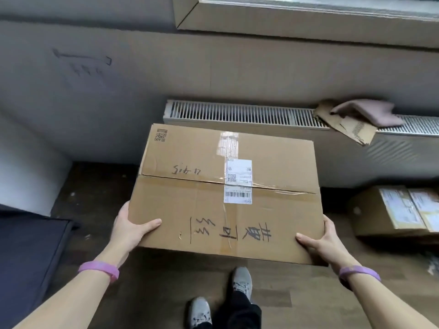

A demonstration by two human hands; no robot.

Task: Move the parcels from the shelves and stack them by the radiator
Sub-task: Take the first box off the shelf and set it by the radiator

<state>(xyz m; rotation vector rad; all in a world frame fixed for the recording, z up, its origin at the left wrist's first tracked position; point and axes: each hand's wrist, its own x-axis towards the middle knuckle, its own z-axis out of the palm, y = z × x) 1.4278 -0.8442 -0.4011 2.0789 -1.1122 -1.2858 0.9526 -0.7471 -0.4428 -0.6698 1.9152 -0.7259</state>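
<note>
Large brown parcel (228, 193), flat side up, held between both hands above the wooden floor (142, 293). A white shipping label (238, 181) sits across its taped centre seam, beyond and between the two thumbs; black handwritten characters run along the near flap between the thumbs.

Left hand (129, 230): grips the near left corner, thumb lying flat on the top face, the other fingers curled under the edge and hidden. Right hand (325, 241): grips the near right corner in the same manner, thumb on top, fingers wrapped round the side and out of sight. Each wrist carries a purple wristband (99, 269).

Beyond the fingertips, past the parcel's far edge, a white radiator (237, 113) runs along the wall under a window sill (285, 20). On the radiator's top, beyond the right hand, lie a torn cardboard scrap (344, 125) and a pink cloth (365, 112). To the right of the right hand, a second parcel (380, 212) with pale labels stands on the floor near the radiator. Left of the left hand lies a dark cushion (31, 252). Below the hands, two grey shoes (242, 281) stand on the floor
</note>
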